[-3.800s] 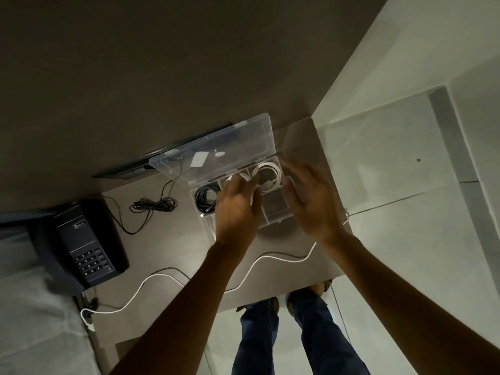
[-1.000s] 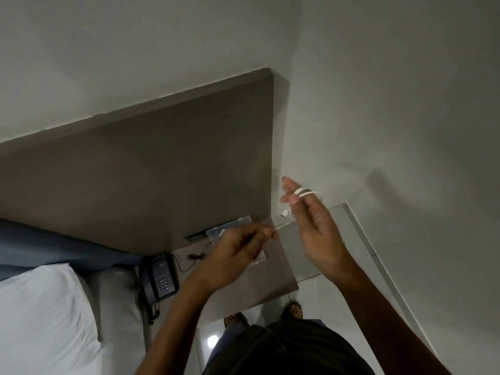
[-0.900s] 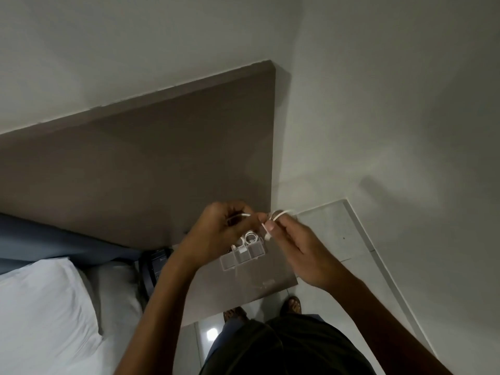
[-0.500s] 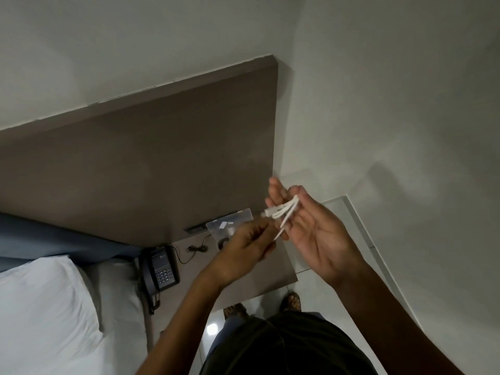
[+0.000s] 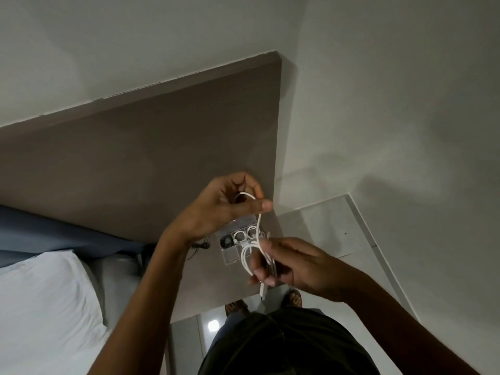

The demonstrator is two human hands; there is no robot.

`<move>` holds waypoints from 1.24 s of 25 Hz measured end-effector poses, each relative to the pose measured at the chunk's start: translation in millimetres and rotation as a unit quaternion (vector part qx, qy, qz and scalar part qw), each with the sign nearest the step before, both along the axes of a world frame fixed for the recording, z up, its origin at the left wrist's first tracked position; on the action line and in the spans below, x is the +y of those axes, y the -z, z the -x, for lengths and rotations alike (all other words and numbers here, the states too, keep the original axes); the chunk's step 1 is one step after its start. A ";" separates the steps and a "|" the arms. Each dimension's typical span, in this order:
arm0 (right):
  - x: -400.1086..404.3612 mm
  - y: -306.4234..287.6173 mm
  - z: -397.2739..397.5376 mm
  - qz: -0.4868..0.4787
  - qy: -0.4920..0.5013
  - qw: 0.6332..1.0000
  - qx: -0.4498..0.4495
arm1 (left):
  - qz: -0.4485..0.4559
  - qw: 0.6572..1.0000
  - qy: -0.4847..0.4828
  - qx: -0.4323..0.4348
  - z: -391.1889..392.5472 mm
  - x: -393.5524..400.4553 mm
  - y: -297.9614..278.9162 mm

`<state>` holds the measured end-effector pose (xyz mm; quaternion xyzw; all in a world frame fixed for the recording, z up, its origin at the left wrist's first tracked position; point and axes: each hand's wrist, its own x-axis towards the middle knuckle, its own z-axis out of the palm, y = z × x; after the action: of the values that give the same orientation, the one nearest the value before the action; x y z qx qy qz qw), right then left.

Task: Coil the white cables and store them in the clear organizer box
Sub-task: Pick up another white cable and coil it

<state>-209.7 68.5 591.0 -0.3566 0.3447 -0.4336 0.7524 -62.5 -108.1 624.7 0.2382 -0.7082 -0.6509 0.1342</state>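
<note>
A white cable [image 5: 259, 226] runs between both hands, raised above the nightstand. My left hand [image 5: 224, 205] grips its free length with curled fingers. My right hand [image 5: 281, 263] holds several white loops [image 5: 244, 259], fingers curled round them, and a connector end hangs below the fingers. Far below, the clear organizer box [image 5: 230, 255] lies open on the nightstand, with two white coils and a black coil in its back compartments. My hands partly hide the box.
The brown nightstand top [image 5: 205, 282] stands against a tall brown headboard [image 5: 140, 158]. A bed with a white pillow [image 5: 46, 301] is at the left. A black cable [image 5: 200, 246] lies left of the box. My feet stand on pale floor tiles [image 5: 324, 223].
Since half a second ago my hands have moved apart along the cable: the left rose, drawing out a length, and the right dropped with the loops. Earlier, both hands were at the box.
</note>
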 end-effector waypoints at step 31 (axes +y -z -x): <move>-12.0 30.0 6.3 -0.169 0.325 0.931 0.005 | -0.252 0.952 -0.175 -0.009 -6.0 83.7 59.7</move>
<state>-216.0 56.5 561.0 -0.0945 0.5134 -0.5878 0.6181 -56.5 -24.4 564.9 0.3902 -0.4696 -0.7724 0.1748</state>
